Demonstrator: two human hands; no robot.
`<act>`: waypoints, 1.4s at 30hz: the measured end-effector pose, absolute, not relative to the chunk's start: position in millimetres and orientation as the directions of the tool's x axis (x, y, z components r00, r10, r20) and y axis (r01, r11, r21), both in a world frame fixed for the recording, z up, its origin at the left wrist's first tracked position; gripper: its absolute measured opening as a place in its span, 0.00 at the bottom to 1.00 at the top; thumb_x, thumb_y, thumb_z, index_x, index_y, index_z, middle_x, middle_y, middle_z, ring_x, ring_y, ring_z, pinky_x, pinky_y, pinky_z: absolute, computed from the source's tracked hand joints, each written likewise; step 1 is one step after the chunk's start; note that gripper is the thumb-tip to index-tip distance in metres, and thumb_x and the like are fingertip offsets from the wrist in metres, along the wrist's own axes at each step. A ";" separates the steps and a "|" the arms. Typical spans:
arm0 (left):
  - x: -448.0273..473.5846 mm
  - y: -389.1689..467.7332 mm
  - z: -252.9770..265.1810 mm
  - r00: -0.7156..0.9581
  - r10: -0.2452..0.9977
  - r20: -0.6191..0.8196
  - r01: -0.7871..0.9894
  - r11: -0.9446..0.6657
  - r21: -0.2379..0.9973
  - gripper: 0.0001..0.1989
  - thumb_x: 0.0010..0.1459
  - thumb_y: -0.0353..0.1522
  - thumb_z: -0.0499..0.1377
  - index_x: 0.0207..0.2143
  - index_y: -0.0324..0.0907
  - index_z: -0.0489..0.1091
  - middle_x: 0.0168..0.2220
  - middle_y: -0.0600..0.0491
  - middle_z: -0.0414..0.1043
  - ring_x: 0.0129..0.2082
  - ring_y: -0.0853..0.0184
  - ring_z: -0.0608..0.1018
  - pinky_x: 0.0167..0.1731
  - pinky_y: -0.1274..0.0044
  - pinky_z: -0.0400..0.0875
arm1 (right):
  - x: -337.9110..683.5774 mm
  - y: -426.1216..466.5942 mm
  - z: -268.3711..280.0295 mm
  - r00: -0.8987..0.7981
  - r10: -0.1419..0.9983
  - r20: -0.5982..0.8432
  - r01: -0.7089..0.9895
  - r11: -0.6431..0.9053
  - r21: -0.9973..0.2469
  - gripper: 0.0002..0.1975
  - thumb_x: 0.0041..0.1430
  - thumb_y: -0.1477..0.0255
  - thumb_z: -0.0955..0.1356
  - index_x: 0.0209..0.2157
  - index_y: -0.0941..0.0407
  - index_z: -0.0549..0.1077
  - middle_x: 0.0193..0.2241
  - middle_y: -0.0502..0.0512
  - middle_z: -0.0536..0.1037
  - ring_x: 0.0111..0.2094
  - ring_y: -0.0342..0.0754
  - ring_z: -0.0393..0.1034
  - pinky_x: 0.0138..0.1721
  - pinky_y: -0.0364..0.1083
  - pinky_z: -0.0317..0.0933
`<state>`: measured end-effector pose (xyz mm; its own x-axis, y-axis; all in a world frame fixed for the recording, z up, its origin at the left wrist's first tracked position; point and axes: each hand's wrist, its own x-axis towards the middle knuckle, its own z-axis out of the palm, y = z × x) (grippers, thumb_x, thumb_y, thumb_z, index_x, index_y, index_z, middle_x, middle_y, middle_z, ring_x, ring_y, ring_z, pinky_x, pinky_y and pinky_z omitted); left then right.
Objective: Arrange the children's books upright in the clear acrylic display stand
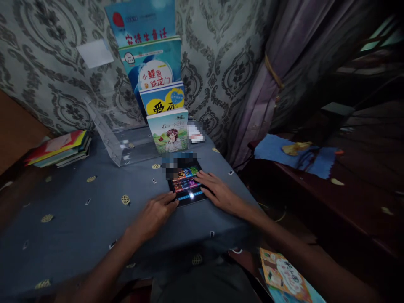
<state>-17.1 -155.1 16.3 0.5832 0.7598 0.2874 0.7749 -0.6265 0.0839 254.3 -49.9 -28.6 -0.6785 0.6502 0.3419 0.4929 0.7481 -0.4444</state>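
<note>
On the blue tablecloth lies a flat, dark, glossy book (189, 195) with rows of small coloured pictures; a light glare shows near its lower edge. Blurred blocks hide its upper left part. My left hand (159, 210) rests at its lower left corner, fingers loosely stretched and touching the edge. On the book's right side my right hand (217, 191) lies with its fingers spread over the surface. Just behind the book, a pale green book (170, 136) with a cartoon figure stands upright in front of several taller books.
A clear plastic rack (109, 141) stands left of the upright books. Farther left is a stack of books (61, 147). A blue cloth (293, 158) lies on a dark red surface at right. Another picture book (285, 273) sits low beside my right forearm.
</note>
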 end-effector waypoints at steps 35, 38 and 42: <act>-15.9 -135.6 -0.9 0.513 0.775 0.368 0.843 -0.537 -0.046 0.14 0.71 0.35 0.52 0.51 0.40 0.73 0.50 0.44 0.79 0.49 0.60 0.82 0.46 0.69 0.80 | 252.7 -82.1 -36.3 -0.622 0.669 0.406 0.569 0.743 -0.353 0.21 0.68 0.78 0.62 0.59 0.53 0.73 0.60 0.61 0.75 0.66 0.56 0.63 0.61 0.59 0.69; -18.7 -130.9 2.0 0.531 0.760 0.374 0.832 -0.552 -0.059 0.14 0.72 0.35 0.51 0.50 0.40 0.73 0.49 0.44 0.80 0.49 0.60 0.82 0.44 0.70 0.81 | 249.2 -80.3 -31.3 -0.630 0.661 0.408 0.575 0.750 -0.327 0.19 0.69 0.77 0.62 0.58 0.56 0.74 0.59 0.62 0.76 0.64 0.56 0.65 0.60 0.57 0.69; -17.6 -130.7 5.7 0.531 0.756 0.383 0.834 -0.545 -0.080 0.14 0.72 0.35 0.52 0.49 0.40 0.74 0.48 0.45 0.80 0.47 0.60 0.82 0.42 0.70 0.81 | 249.6 -79.5 -23.9 -0.635 0.645 0.424 0.570 0.763 -0.305 0.18 0.70 0.75 0.61 0.55 0.57 0.76 0.56 0.62 0.78 0.62 0.56 0.68 0.60 0.57 0.69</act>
<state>-17.6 -130.7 5.7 0.5307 0.7559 0.3832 0.8344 -0.5452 -0.0801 249.6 -79.5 -23.9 -0.6354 0.6451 0.4245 0.5703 0.7626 -0.3052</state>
